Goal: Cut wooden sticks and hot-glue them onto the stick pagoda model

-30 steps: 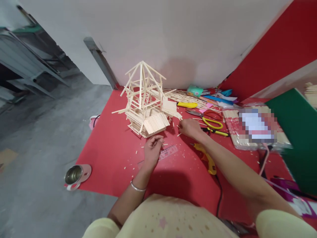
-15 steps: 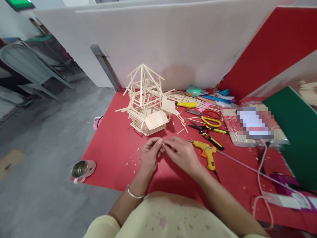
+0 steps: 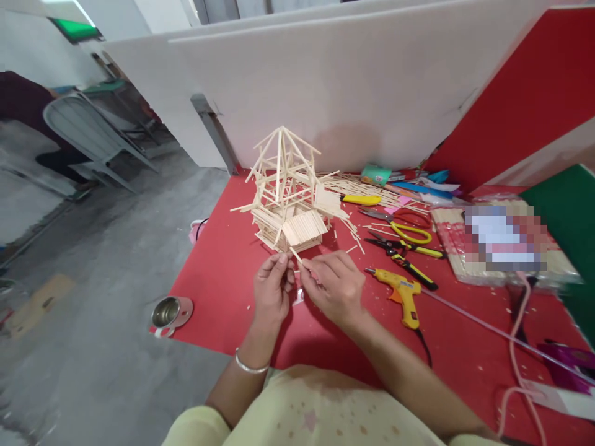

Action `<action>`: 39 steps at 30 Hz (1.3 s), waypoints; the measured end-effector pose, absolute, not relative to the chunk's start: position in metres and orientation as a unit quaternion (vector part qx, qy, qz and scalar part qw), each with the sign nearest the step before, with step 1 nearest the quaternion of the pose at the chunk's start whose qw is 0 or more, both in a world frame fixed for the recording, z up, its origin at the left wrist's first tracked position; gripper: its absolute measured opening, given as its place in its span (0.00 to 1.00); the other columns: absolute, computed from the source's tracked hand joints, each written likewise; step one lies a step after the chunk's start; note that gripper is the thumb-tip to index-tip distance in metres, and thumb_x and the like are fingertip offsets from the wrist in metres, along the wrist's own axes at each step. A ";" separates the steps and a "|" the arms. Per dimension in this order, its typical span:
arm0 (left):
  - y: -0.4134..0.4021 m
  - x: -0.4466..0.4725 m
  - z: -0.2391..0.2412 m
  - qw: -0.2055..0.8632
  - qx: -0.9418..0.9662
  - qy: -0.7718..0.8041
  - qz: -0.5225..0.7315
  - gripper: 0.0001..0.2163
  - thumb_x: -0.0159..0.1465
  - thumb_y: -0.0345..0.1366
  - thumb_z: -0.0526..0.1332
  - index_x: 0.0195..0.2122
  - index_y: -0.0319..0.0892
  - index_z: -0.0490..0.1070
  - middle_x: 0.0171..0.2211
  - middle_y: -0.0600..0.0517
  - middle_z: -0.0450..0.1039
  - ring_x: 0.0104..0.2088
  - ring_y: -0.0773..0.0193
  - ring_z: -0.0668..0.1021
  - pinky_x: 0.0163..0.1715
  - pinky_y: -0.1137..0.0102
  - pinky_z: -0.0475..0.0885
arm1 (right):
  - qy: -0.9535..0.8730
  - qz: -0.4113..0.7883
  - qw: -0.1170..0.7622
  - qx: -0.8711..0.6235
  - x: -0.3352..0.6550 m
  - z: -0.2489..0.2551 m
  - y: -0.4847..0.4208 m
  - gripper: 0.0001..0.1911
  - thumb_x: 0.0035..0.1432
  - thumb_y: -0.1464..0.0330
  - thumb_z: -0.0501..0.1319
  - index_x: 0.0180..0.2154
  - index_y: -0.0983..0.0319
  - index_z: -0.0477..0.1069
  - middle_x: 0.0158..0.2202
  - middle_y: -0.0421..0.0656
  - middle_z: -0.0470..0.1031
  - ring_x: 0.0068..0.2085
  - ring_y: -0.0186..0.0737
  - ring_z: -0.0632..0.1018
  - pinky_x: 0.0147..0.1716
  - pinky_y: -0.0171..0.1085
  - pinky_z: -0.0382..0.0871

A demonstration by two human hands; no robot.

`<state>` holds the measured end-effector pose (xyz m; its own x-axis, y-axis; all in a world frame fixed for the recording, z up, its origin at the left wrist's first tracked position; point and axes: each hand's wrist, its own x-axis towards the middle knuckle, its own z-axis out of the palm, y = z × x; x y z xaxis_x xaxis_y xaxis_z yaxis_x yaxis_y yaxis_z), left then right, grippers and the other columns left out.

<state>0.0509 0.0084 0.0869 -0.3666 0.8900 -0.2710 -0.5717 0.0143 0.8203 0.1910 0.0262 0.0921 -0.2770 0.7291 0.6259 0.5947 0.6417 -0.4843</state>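
Observation:
A small house built of thin wooden sticks (image 3: pixel 288 195) stands on the red mat (image 3: pixel 223 272), with an open roof frame and a slatted porch. My left hand (image 3: pixel 272 291) and my right hand (image 3: pixel 333 286) meet just in front of it, fingers pinched. Between them a short wooden stick (image 3: pixel 296 255) points up toward the house; the right hand's fingertips pinch its lower end. The left hand's fingers are closed beside it, and I cannot make out what they hold. A silver bangle circles my left wrist.
A yellow glue gun (image 3: pixel 403 296) lies right of my hands, its cord trailing off. Behind it are pliers (image 3: pixel 402 260), yellow-handled scissors (image 3: pixel 404 230), a yellow cutter (image 3: pixel 361 199), loose sticks and a packet of sticks (image 3: pixel 504 248). A metal cup (image 3: pixel 168 311) sits at the mat's left edge. White boards stand behind.
My right hand came back from beside the scissors to meet the left hand in front of the house, and a short stick is now held up between them. The view shifted slightly.

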 end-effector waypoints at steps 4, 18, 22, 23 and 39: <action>0.015 0.046 0.081 0.504 0.168 0.479 0.699 0.15 0.51 0.40 0.76 0.34 0.39 0.77 0.21 0.58 0.70 0.18 0.76 0.69 0.16 0.81 0.60 | -0.792 0.038 0.454 -0.406 0.180 0.092 0.037 0.04 0.62 0.69 0.65 0.40 0.55 0.78 0.36 0.43 0.82 0.39 0.43 0.78 0.42 0.43 0.73; 0.011 0.054 0.088 0.522 0.175 0.487 0.678 0.15 0.53 0.43 0.75 0.28 0.40 0.72 0.16 0.60 0.63 0.15 0.76 0.62 0.15 0.79 0.57 | -0.761 -0.009 0.527 -0.377 0.192 0.090 0.039 0.12 0.55 0.75 0.70 0.41 0.57 0.75 0.34 0.40 0.82 0.36 0.38 0.79 0.40 0.40 0.73; 0.005 0.076 0.080 0.607 0.198 0.465 0.613 0.16 0.54 0.47 0.74 0.32 0.40 0.75 0.16 0.59 0.64 0.15 0.75 0.62 0.15 0.78 0.56 | -0.762 -0.024 0.511 -0.398 0.214 0.087 0.027 0.13 0.54 0.75 0.70 0.41 0.57 0.75 0.34 0.41 0.82 0.34 0.37 0.78 0.38 0.38 0.72; 0.005 0.082 0.077 0.620 0.202 0.461 0.601 0.17 0.53 0.47 0.74 0.33 0.40 0.76 0.17 0.58 0.66 0.16 0.75 0.63 0.15 0.79 0.55 | -0.765 -0.025 0.500 -0.405 0.219 0.085 0.023 0.12 0.54 0.75 0.70 0.40 0.58 0.75 0.34 0.41 0.82 0.34 0.37 0.77 0.37 0.38 0.71; 0.035 0.125 0.053 0.636 0.255 0.489 0.540 0.16 0.52 0.44 0.74 0.32 0.41 0.70 0.17 0.59 0.69 0.13 0.75 0.63 0.13 0.78 0.57 | -0.759 0.043 0.331 -0.559 0.272 0.055 0.014 0.09 0.67 0.65 0.60 0.38 0.59 0.80 0.36 0.43 0.82 0.39 0.40 0.78 0.42 0.37 0.67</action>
<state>0.1254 0.0348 0.0530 -0.0598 0.9362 -0.3463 -0.4369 0.2873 0.8524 0.2719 0.0135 0.0546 -0.1546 0.8771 0.4548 0.8204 0.3705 -0.4356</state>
